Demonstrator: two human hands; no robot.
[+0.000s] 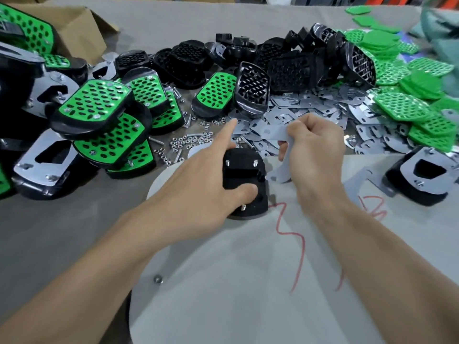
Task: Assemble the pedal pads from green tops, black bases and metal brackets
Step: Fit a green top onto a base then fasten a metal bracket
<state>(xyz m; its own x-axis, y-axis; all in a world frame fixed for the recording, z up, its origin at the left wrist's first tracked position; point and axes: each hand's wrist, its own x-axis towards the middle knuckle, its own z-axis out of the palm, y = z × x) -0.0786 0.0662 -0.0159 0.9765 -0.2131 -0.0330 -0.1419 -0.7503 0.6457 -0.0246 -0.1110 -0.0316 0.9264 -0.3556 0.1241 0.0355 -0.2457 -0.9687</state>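
- a black base point(244, 182) is being held down on a pale board point(223, 281) by the left hand point(198, 184). the thumb is being pressed onto its near part, the index finger is being pointed straight ahead, and the other fingers are being curled round its far left side.
- screw ends point(255, 163) are being shown standing up out of the base.
- a metal bracket point(280, 155) is being pinched between the curled fingers and thumb of the right hand point(315, 147). it is being held tilted just to the right of the base, and whether the two are touching cannot be told.
- loose brackets point(310, 108) are being heaped beyond the hands, with nuts point(191, 142) scattered to their left.
- spare black bases point(273, 60) are being piled at the back, green tops point(402, 105) at the right, and finished pads point(94, 103) at the left beside a cardboard box point(74, 28).
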